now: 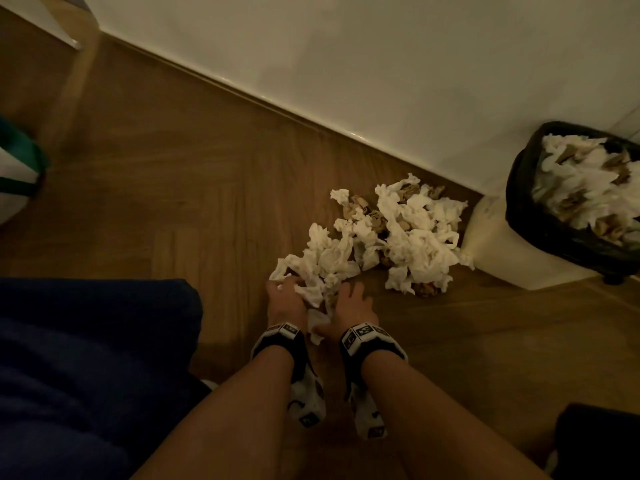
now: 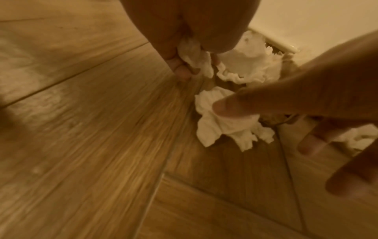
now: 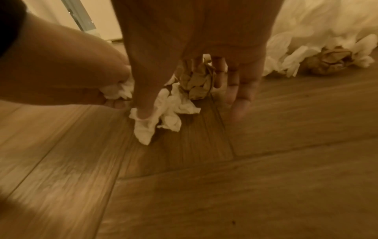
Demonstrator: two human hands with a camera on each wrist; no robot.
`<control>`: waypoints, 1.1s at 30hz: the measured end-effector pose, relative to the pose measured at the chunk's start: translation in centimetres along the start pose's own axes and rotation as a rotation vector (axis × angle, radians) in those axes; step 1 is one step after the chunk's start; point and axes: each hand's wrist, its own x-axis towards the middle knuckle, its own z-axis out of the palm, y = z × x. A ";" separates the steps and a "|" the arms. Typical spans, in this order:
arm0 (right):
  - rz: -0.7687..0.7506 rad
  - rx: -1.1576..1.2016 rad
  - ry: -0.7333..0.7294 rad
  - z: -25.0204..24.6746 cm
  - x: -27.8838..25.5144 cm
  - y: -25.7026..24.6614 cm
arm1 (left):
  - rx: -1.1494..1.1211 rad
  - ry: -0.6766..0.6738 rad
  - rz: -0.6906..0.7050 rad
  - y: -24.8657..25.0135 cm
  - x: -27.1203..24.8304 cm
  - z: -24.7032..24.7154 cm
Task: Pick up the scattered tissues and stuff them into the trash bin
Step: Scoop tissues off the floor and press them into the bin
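Floor (image 1: 173,202): tissues (image 1: 408,233) hide hands' (image 1: 318,303) fingertips.

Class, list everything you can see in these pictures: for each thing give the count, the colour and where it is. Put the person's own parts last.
Tissues: a heap, too many to count, white, on the floor by the wall, left of the bin.
Crumpled paper: several pieces, brown, mixed into the heap.
Trash bin: one, pale body with a black liner, far right by the wall, already filled with white and brown paper.
Floor: brown wood, herringbone.
Wall: white, with a skirting board.
Green and white object: one, far left edge, unclear.
Left hand: grip closed on a white tissue at the heap's near edge.
Right hand: fingers spread, over the tissues beside it.
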 end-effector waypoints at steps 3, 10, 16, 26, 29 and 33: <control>-0.002 0.032 0.005 0.3 0.0 0.0 | -0.163 0.036 -0.085 0.5 -0.9 -0.3; 0.002 0.133 0.019 -0.5 0.4 0.1 | 0.022 0.076 -0.018 0.6 -0.1 -0.5; 0.033 0.441 0.058 -1.6 0.3 1.0 | -0.113 0.115 -0.092 1.0 0.4 -0.6; 0.197 1.078 0.067 -2.5 1.2 3.2 | -0.066 0.186 0.023 0.9 1.0 -0.4; 0.232 1.127 0.022 -2.5 1.6 3.3 | -0.100 0.179 0.019 1.0 0.8 -0.4; 0.256 1.105 -0.002 -3.4 1.3 3.4 | -0.211 0.156 -0.051 1.2 0.9 -0.6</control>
